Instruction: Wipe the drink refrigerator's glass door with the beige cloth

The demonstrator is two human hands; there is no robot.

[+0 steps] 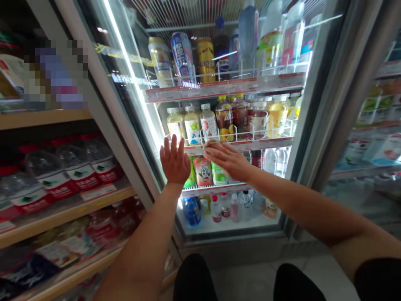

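Observation:
My left hand [174,161] is raised with its fingers spread, at the left part of the glass door [200,230] of a lit drinks cooler. My right hand [230,161] reaches in from the right, its fingers stretched out and pointing left. A small pale patch shows by its fingertips; what it is, I cannot make out. Behind the hands are a pale bottle with a green grape label [192,127], a bottle with a red fruit label [208,123] and an orange-red drink pack [203,171]. Whether either palm touches the glass is unclear.
Cans such as a blue one [182,56] and a gold one [206,58] stand on the cooler's upper shelf [225,88]. Left of the cooler, a wooden-edged shelf [65,207] holds red-capped bottles [75,167]. My knees [194,278] are below, above the tiled floor.

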